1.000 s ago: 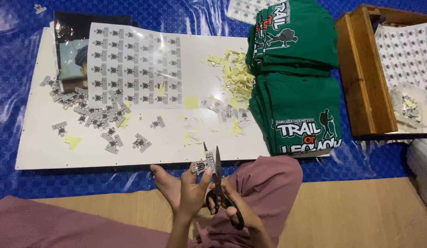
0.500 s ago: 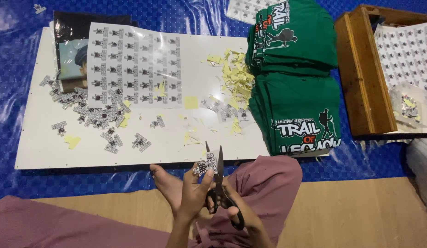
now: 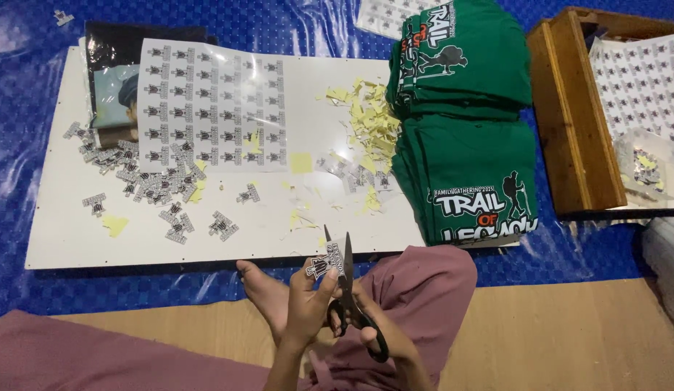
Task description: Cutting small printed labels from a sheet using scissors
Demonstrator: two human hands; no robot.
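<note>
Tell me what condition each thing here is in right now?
Small printed cutout: pinched in the left hand, between the scissor blades.
Scissors: blades open, held in the right hand.
Printed sheet: flat on the white board, uncut.
Cut labels: loose pile on the board.
Yellow scraps: scattered.
Green shirts: folded, stacked.
Wooden box: open, holding sheets.

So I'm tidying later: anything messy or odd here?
Yellow paper scraps lie strewn over the white board beside the green shirts, and cut stickers sit in a loose heap at its left. Nothing looks damaged.
</note>
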